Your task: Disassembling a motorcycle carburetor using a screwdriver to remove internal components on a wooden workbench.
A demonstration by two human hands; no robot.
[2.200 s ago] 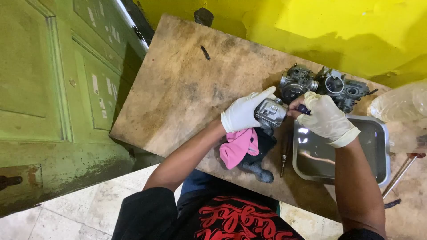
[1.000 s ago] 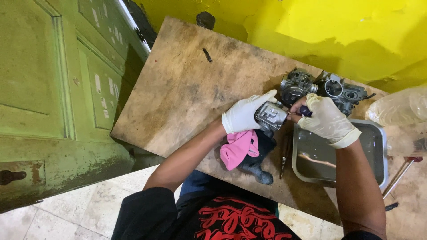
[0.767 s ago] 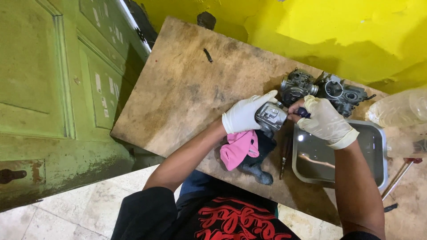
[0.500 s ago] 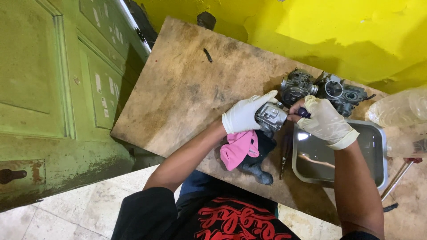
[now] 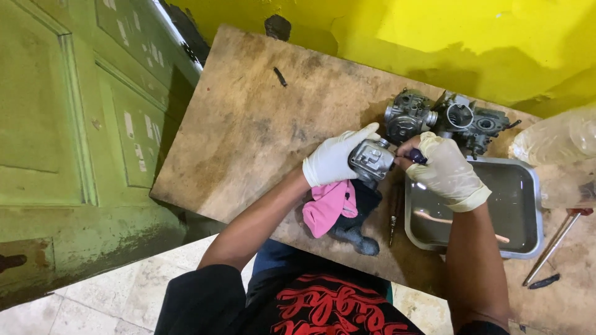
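The wooden table (image 5: 248, 124) fills most of the view, with the green door (image 5: 74, 124) to its left. On it sits a metal tray (image 5: 534, 205) of murky liquid, and behind that a row of carburettors (image 5: 447, 118). A pink rag (image 5: 326, 208) lies on a dark cloth at the near edge. Little has changed over the last two seconds: both gloved hands stay at the same spot, so the work looks like a fine adjustment. The left hand (image 5: 332, 161) is clamped around a small silver carburettor part (image 5: 370, 159), held just above the rag. The right hand (image 5: 447, 170) is closed on a dark-handled tool (image 5: 416, 156), its tip at the part.
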